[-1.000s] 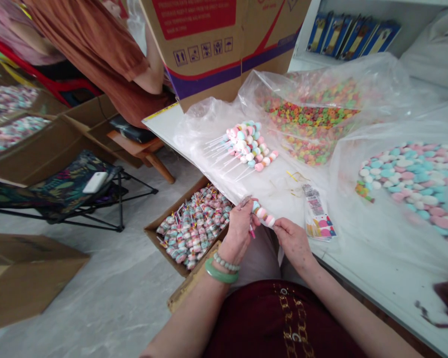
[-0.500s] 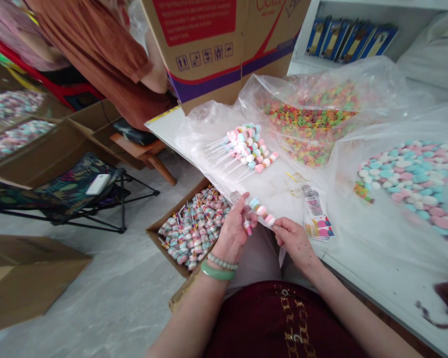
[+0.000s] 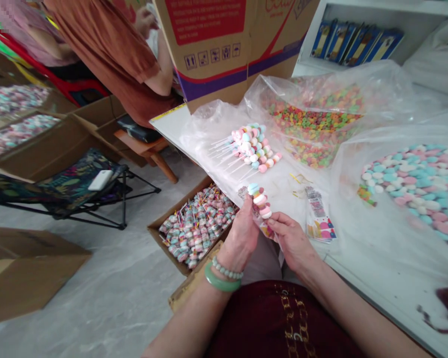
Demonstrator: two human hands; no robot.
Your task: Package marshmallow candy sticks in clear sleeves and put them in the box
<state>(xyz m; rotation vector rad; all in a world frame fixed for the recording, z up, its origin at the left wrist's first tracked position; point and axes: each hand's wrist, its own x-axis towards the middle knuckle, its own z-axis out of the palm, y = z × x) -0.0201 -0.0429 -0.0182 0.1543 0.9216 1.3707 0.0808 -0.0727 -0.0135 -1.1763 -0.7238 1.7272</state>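
My left hand [image 3: 242, 232] is closed on a clear printed bag [image 3: 267, 230], thumb pointing up along it. Against the bag lies a marshmallow skewer [image 3: 260, 200], its pink, white and blue pieces slanting down toward my right hand [image 3: 291, 239]. The right fingers pinch at the skewer's lower end, where its stick is hidden. A pile of other marshmallow skewers [image 3: 251, 148] lies beyond my hands, sticks pointing left. Flat printed bags [image 3: 321, 221] rest on the table to the right, beside gold twist ties [image 3: 299, 178].
Below left stands a carton [image 3: 160, 248] of wrapped skewers. Clear bags hold ring candies [image 3: 321, 119] and loose marshmallows [image 3: 410, 171]. A large carton [image 3: 212, 84] stands at the back. A co-worker in a rust-coloured top [image 3: 108, 54] sits left, near a folding chair [image 3: 70, 194].
The skewer has come against the printed bag, tilting more steeply. My left hand has turned and closed in, bringing both hands nearer each other. The view has shifted slightly.
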